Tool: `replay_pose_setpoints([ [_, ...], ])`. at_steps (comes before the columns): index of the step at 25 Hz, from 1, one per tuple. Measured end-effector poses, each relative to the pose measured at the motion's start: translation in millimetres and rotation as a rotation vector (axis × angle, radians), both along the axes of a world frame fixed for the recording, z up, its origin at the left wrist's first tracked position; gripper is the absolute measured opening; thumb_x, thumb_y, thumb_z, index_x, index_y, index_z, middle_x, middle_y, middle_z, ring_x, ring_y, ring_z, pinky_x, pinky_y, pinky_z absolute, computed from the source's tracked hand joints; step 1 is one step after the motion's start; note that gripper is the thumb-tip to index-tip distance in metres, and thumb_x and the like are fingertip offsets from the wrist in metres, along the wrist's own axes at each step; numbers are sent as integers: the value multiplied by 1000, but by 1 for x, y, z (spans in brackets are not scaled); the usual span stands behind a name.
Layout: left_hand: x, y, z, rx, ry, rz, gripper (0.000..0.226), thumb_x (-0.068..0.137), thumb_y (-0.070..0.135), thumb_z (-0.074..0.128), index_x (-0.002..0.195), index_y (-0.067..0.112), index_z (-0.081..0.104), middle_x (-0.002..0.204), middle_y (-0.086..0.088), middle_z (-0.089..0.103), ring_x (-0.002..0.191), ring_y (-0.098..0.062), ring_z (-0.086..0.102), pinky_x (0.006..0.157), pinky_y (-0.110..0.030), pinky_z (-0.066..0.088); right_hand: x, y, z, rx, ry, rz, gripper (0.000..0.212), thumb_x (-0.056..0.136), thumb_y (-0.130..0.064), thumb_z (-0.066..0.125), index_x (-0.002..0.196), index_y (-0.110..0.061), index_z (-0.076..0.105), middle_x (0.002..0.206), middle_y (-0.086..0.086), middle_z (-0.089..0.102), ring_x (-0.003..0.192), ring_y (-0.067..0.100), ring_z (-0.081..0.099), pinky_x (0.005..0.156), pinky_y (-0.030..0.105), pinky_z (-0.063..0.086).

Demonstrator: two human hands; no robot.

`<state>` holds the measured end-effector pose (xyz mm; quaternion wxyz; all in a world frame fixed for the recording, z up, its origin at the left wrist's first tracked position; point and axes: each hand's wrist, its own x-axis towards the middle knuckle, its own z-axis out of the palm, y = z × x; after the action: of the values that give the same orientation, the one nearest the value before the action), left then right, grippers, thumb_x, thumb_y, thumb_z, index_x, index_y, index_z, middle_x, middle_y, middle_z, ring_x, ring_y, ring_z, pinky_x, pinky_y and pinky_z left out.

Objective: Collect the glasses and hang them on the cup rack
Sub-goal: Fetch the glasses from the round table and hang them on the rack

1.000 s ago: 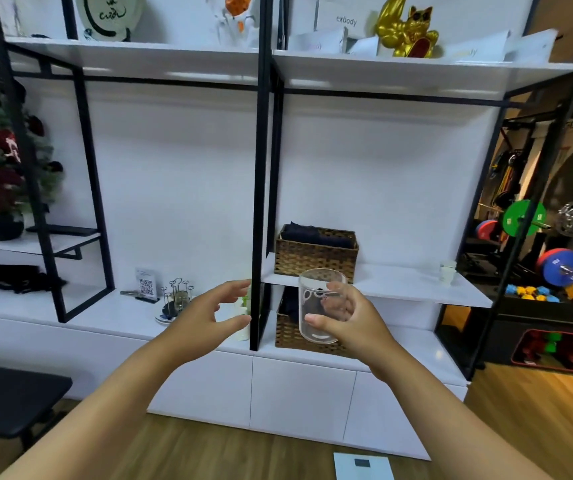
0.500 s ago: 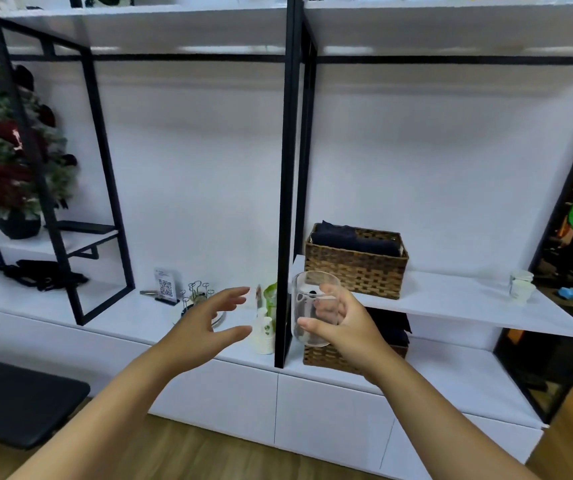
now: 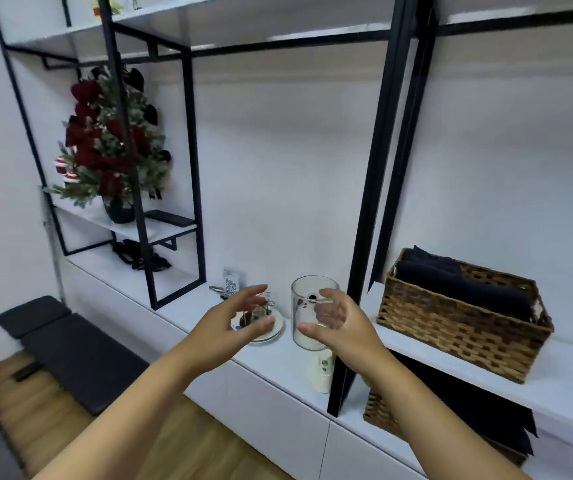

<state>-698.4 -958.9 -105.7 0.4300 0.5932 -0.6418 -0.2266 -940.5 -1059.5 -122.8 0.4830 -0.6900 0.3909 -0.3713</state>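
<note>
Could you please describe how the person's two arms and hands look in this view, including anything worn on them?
Both arms enter from the bottom edge, bare along the whole visible forearm: no sleeves, gloves, watch, bracelets or rings can be seen. The left hand and right hand have short, unpainted-looking nails, though the picture is somewhat blurred. No markings show on either arm.

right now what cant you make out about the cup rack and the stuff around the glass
Head view only:
- Cup rack: mostly behind the left hand; its hooks are too small to count.
- Glass: the right hand covers its right side.
- White cup: top hidden behind glass and hand.
- QR card: too blurred to read.
</note>
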Motion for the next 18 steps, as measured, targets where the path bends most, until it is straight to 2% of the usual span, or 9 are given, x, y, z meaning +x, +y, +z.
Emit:
replay_pose_setpoints([
  [3,8,-24,-3,-22,8,81,95,67,88,70,150,67,28,140,28,58,129,12,51,107,-25,40,29,-30,-16,3,38,62,74,71,-37,98,130,-45,55,128,-9,65,118,-1,64,100,26,52],
  [6,20,-47,-8,-27,9,120,112,64,84,78,152,71,11,148,25,50,134,11,47,104,-23,39,60,-52,-34,-25,70,87,69,65,-43,96,119,-53,55,116,-17,69,104,-16,63,86,11,48],
  [7,26,-56,-11,-22,14,133,115,62,83,80,152,71,9,149,25,48,134,13,45,103,-22,39,73,-60,-38,-23,63,97,68,64,-45,94,118,-53,55,114,-19,70,103,-17,63,83,10,48],
  [9,41,-74,-18,-20,11,151,118,60,82,82,152,72,7,151,27,45,131,16,44,101,-21,39,98,-76,-43,-10,61,121,69,66,-45,94,123,-52,55,120,-19,69,106,-11,65,88,18,51],
  [13,84,-115,-25,-43,22,143,126,58,79,85,152,72,0,153,24,41,130,11,47,97,-23,43,149,-111,-50,-10,84,141,79,65,-51,93,133,-49,52,129,-16,67,117,-2,64,100,30,54],
  [15,112,-137,-25,-58,50,138,132,60,77,87,151,71,-8,154,21,40,133,6,48,95,-23,43,175,-130,-53,-20,104,119,85,62,-57,92,136,-48,51,130,-18,67,116,-5,63,98,28,54],
  [18,161,-177,-23,-41,46,88,135,60,75,88,149,72,-12,157,17,40,137,-5,50,96,-28,46,223,-162,-56,-18,122,82,86,64,-51,94,137,-49,48,129,-16,68,113,-6,65,90,20,52],
])
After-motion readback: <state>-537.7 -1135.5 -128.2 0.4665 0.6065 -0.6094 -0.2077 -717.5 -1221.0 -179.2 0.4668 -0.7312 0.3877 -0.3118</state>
